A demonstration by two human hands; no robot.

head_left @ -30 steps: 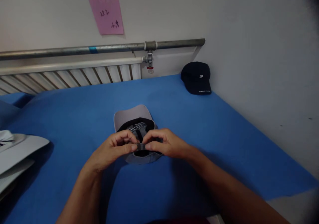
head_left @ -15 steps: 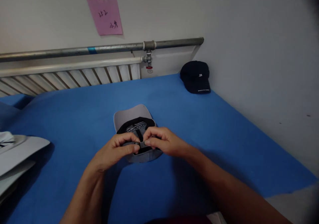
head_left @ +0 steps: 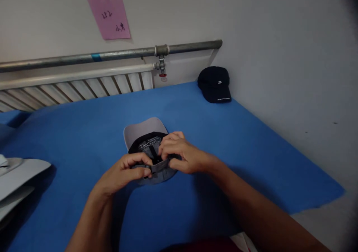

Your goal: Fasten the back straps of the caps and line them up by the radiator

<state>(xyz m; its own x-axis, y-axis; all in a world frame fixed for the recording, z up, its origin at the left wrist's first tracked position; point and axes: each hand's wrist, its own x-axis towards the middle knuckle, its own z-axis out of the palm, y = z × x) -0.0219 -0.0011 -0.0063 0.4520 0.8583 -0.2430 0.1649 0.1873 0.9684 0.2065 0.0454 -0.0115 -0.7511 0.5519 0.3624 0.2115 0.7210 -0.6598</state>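
Two hands pinch strap (head_left: 159, 165) of upturned grey cap (head_left: 144, 129) mid-cloth (head_left: 237, 140): left hand (head_left: 123, 171) and right hand (head_left: 181, 155) both grasping it. Buckle hidden by fingers. White hats (head_left: 16, 173) cut off left; note (head_left: 109, 16) illegible.

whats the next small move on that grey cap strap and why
Probably draw the strap a little further, left hand pulling while the right hand steadies the grey cap: both pinch the strap at the upturned cap's back opening.

A matt grey cloth cap (head_left: 145, 130) lies on smooth blue fabric (head_left: 223, 140), below a dull metal pipe (head_left: 84, 58) and pink paper note (head_left: 109, 16).
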